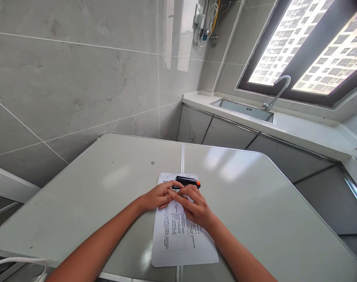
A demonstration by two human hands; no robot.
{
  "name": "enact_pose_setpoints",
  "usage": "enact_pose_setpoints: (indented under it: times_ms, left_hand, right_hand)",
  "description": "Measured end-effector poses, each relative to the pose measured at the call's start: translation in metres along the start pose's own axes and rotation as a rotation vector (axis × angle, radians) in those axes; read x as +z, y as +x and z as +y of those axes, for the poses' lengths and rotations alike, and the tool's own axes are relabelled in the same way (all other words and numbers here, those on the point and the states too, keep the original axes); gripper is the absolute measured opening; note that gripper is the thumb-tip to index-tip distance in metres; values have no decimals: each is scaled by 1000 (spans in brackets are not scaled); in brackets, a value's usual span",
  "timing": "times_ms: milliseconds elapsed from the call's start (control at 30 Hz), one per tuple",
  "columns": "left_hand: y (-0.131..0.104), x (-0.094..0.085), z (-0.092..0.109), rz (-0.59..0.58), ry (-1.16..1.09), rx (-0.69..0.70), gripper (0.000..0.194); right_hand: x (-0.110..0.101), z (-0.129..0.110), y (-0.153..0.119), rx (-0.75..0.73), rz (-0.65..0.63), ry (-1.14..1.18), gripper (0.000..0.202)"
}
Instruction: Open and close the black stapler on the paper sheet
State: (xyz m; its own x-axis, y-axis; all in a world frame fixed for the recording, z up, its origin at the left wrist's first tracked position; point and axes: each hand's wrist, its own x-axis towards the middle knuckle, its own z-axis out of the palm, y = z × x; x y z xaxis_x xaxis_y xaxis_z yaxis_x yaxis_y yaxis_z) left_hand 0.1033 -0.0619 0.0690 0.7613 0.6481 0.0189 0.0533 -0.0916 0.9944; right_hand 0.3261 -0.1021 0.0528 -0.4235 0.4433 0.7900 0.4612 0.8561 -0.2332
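Note:
Printed paper sheets [184, 246] lie on the table with my forearms on either side. Over their upper half, my left hand [161, 194] and my right hand [195, 203] meet, fingertips touching. Both are closed in a pinch, and whatever is between the fingers is too small or hidden to make out. Just beyond the fingers, a black stapler [188, 180] with an orange end lies across the top of the sheets, its near side partly covered by my hands. Two tiny dark strips, perhaps staples [152, 162], rest on the table beyond my left hand.
The pale folding table [251, 196] has a centre seam. A tiny dark bit [112, 162] lies at its left. Behind it stand a grey tiled wall [78, 78] and a counter with a sink [243, 111] and a faucet [280, 92]. A white cable [20, 260] hangs at lower left.

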Motion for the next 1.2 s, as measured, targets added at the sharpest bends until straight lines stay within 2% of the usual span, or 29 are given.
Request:
enact_pose_setpoints:
  times_ms: [33,100,167,233,300,367,500,733,933,1033,1200]
  left_hand:
    - [0,-2,0,125,95,26,43]
    - [-1,-12,-2,457,364,70,30]
    - [-1,-28,-8,734,647,72,28]
    - [1,-49,-19,835,804,74,30]
    - [3,-68,-33,850,897,81,34]
    - [5,-82,-45,833,931,8,40]
    - [6,-89,-57,718,1086,-166,42]
    - [3,-81,-47,702,1140,-113,25]
    - [6,-75,-48,678,1138,-74,31]
    - [5,-73,-46,666,1128,-83,30]
    - [2,-71,-39,682,1000,-24,25]
  right_hand:
    - [-2,5,-2,46,54,-25,58]
    - [-10,19,-6,175,172,-102,52]
    - [-24,38,-9,341,263,-188,39]
    - [-38,60,-13,502,304,-240,24]
    - [-50,80,-20,649,299,-229,18]
    - [-56,96,-29,778,274,-186,21]
    - [-55,115,-46,946,162,-200,27]
    - [-47,129,-58,881,-32,-313,31]
    - [-41,132,-62,826,-96,-396,39]
    - [-42,130,-60,811,-34,-376,43]
    - [-35,103,-42,766,173,-259,26]
